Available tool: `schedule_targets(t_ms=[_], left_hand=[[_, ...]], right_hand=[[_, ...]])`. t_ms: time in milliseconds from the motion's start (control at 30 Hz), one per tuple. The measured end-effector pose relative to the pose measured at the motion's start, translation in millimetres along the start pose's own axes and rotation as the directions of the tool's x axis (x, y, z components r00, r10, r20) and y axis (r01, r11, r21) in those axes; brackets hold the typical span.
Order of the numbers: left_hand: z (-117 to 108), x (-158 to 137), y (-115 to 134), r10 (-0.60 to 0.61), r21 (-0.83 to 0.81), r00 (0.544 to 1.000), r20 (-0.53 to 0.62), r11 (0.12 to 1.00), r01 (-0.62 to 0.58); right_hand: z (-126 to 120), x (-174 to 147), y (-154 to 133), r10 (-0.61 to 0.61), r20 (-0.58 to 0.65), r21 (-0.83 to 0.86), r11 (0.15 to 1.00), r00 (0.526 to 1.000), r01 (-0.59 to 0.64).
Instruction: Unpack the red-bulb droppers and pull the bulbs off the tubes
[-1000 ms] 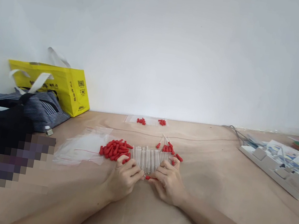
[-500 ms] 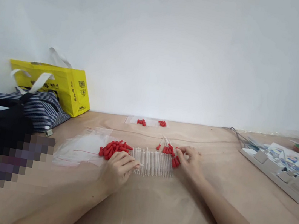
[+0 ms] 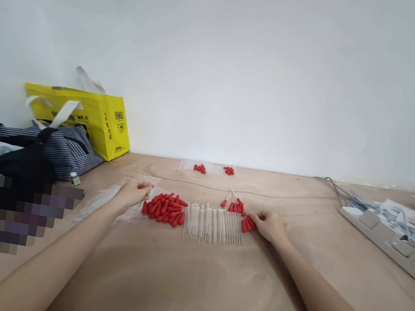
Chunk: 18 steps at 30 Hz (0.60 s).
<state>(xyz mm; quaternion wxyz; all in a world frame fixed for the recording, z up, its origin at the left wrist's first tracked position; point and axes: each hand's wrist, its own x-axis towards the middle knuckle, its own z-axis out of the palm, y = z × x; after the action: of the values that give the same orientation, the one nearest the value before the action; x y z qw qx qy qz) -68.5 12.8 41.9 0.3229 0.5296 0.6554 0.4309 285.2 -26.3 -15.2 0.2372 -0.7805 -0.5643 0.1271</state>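
My left hand (image 3: 134, 193) is over the clear plastic bags (image 3: 100, 202), its fingertips pinched together at the upper edge of one. Beside it is a heap of red rubber bulbs (image 3: 164, 209). A row of clear dropper tubes (image 3: 214, 225) lies side by side in the middle. My right hand (image 3: 272, 226) is closed, thumb and fingers touching a small cluster of red rubber bulbs (image 3: 247, 225) at the row's right end; its grip is partly hidden. Just behind the row lie several droppers (image 3: 236, 207) with red bulbs and thin pale stems pointing away.
Against the wall lies a flat clear packet (image 3: 215, 170) with two red clusters. A yellow bag (image 3: 114, 132), a striped bag (image 3: 68, 151) and a black bag (image 3: 24, 178) crowd the left. At right are a white power strip (image 3: 387, 244), cables and printed packets (image 3: 411, 221).
My left hand has left the tubes and moved left and away from me to the plastic bags. My right hand stays by the red bulbs, shifted slightly. The view has moved a little.
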Motion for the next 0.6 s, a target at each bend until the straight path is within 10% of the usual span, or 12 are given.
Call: schedule_targets(t_ms=[300, 600], left_hand=[[-1.5, 0.0, 15.5, 0.004, 0.081, 0.998, 0.063, 0.997, -0.009], [79.1, -33.0, 39.1, 0.085, 0.212, 0.935, 0.344, 0.963, -0.166]], right_hand=[[0.8, 1.3, 2.6, -0.03, 0.03, 0.046, 0.999, 0.999, 0.029], [0.0, 0.2, 1.3, -0.038, 0.054, 0.077, 0.996, 0.998, 0.034]])
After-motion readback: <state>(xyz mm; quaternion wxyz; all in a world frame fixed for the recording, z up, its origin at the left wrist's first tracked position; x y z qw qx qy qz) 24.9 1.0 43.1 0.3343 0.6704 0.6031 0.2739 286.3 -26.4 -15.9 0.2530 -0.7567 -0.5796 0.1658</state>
